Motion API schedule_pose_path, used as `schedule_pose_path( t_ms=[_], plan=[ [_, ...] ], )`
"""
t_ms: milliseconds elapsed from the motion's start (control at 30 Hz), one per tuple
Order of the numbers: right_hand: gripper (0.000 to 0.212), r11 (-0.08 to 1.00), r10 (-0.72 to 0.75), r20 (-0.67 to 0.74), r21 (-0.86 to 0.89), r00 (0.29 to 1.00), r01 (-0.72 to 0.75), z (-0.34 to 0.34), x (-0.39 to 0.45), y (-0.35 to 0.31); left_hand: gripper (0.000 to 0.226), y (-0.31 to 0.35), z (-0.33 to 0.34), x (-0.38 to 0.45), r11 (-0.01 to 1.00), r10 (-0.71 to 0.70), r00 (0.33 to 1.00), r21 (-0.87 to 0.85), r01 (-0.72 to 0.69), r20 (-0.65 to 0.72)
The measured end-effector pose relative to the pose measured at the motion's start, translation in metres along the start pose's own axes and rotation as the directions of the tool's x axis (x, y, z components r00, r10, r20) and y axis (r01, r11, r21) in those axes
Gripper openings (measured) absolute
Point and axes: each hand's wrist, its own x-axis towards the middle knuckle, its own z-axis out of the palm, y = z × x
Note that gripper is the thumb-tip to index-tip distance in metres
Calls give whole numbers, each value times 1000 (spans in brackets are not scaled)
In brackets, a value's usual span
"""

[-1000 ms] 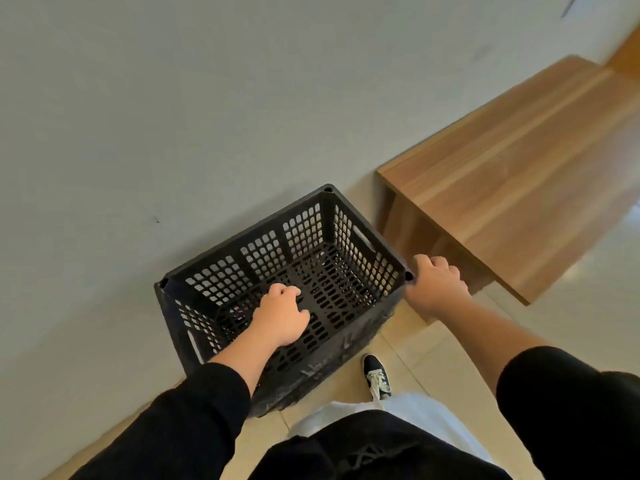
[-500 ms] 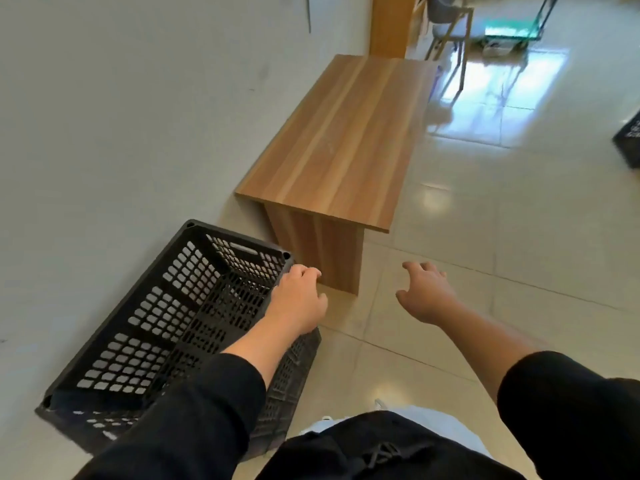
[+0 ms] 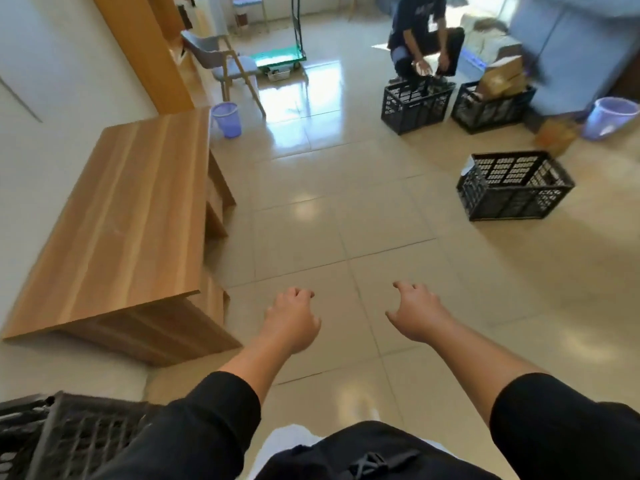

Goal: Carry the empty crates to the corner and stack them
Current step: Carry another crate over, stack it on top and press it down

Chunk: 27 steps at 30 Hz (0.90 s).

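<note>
A black slatted crate (image 3: 62, 434) stands on the floor at the bottom left, partly behind my left sleeve. Another empty black crate (image 3: 516, 185) sits on the tiles at the right. Two more black crates stand farther back: one (image 3: 415, 105) in front of a crouching person, one (image 3: 491, 107) holding cardboard boxes. My left hand (image 3: 292, 322) and my right hand (image 3: 417, 315) hover over bare floor, fingers loosely curled and apart, holding nothing.
A low wooden bench (image 3: 117, 223) runs along the left wall. A crouching person (image 3: 422, 36) works at the far crates. A purple bin (image 3: 227, 119), a chair (image 3: 225, 64), a purple bucket (image 3: 611, 117) and a cardboard box (image 3: 556, 136) stand around the tiled floor.
My left hand has let go of the crate and come off it. The view has swung right from the wall toward the room, bringing the other crates into sight.
</note>
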Motion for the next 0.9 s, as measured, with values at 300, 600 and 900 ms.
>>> schedule_pose_path(
  t_ms=[300, 600, 900],
  plan=[
    [69, 911, 331, -38, 273, 943, -309, -70, 44, 144, 59, 172, -10, 107, 957, 257, 961, 110, -268, 108],
    [66, 806, 513, -33, 362, 857, -469, -146, 144, 209, 59, 292, -29, 255, 869, 446, 866, 124, -480, 225],
    [67, 712, 619, 24, 405, 785, -574, -207, 213, 255, 59, 414, -60, 374, 727, 569, 753, 226, -648, 330]
  ],
)
